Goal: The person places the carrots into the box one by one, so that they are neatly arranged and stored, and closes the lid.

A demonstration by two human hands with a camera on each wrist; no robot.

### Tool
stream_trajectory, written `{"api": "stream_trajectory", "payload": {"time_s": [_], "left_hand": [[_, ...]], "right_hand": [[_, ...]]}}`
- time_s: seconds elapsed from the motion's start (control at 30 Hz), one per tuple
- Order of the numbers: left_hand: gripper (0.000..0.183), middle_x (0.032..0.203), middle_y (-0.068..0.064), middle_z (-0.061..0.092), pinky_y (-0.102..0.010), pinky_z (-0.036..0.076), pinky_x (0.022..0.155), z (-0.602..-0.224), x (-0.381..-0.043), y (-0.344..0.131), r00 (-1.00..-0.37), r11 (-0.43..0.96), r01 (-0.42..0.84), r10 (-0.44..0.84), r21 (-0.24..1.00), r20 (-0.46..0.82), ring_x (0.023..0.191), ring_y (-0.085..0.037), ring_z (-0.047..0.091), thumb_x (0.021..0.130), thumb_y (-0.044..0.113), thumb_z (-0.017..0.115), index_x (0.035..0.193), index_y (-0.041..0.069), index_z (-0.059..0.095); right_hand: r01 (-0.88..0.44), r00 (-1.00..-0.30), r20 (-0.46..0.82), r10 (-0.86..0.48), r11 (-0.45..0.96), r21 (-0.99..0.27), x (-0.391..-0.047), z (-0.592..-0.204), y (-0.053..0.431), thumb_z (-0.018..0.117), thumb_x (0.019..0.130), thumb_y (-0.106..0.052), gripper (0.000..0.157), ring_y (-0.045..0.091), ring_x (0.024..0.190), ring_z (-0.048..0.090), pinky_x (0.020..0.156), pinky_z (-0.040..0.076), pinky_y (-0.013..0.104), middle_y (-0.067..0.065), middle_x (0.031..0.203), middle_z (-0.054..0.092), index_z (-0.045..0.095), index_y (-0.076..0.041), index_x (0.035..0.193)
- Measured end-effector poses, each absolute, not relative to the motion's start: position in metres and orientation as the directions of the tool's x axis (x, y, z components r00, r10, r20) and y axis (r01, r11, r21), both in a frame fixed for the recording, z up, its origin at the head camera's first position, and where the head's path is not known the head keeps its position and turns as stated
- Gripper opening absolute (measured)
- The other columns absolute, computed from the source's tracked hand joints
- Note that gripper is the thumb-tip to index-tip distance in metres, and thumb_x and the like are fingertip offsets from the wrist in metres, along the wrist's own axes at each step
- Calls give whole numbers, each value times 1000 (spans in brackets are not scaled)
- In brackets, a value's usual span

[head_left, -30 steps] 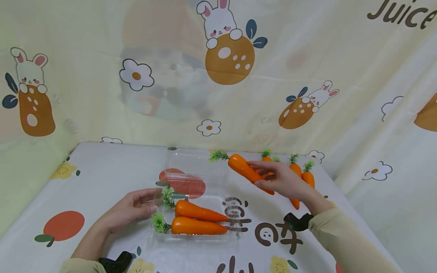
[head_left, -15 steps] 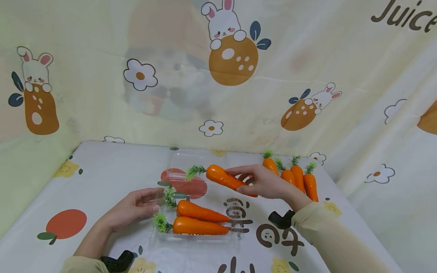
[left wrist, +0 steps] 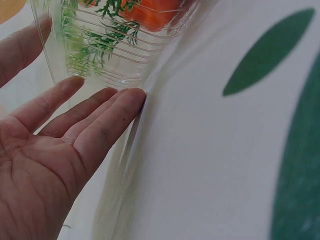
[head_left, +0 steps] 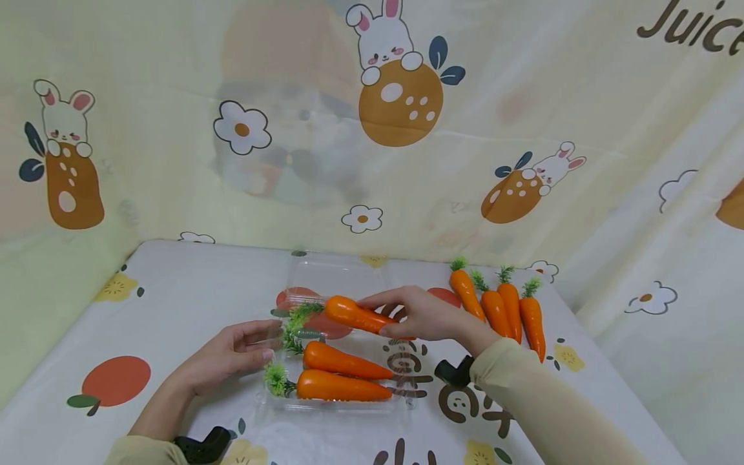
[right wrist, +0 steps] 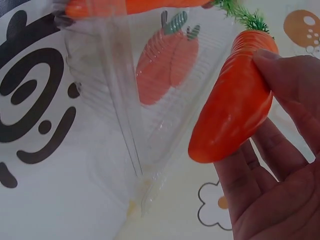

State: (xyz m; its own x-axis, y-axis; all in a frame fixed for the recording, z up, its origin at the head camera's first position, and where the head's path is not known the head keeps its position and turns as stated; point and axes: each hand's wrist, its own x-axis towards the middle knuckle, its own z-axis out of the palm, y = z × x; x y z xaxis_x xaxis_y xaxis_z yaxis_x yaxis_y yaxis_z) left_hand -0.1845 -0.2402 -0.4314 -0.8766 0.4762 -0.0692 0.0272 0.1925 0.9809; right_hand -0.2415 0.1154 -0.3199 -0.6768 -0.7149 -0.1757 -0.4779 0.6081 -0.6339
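Note:
My right hand (head_left: 430, 315) pinches an orange toy carrot (head_left: 352, 314) between thumb and fingers, over the back part of a clear plastic box (head_left: 325, 406). Green leaves on that carrot point left, and its tapered end lies by the palm. In the right wrist view the carrot (right wrist: 235, 100) tilts beside the box's clear wall. Two more carrots, a rear one (head_left: 344, 360) and a front one (head_left: 343, 385), lie side by side in the box, leaves to the left. With fingers extended, my left hand (head_left: 229, 356) touches the box's left end, fingertips against its ribbed wall (left wrist: 117, 55).
Several loose carrots (head_left: 496, 311) lie at the back right of the table. The box's clear lid (head_left: 340, 274) is folded back behind it. A white printed cloth (head_left: 192, 290) covers the table, and a patterned curtain (head_left: 279, 213) hangs behind.
My right hand has carried the carrot left and slightly down, from the group at the right to over the box. The left hand has stayed at the box's left end.

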Motion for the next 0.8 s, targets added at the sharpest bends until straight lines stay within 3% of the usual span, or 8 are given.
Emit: {"api": "stream_trajectory", "payload": {"time_s": [0.27,0.8], "left_hand": [[65,157,-31,41,-35,55,104,-432,-185,-241,-877,176,12,476,984,-74,142,-47,46,100,16,65,153,-9,36],[66,156,-32,41,-34,55,104,-431,-184,-242,-876,166,27,479,986,-57,144,-51,42,99,17,66,152,-10,37]], "right_hand": [[-474,-652,-213,-727,611,-634,-246,-326,100,69,93,-2,52,15,104,67,86,60,22,2,131,70,61,-16,143],[-516,-640,-310,-703,692,-504,-252,-342,84,67,94,-2,51,18,110,64,94,59,29,1,132,68,63,-18,142]]}}
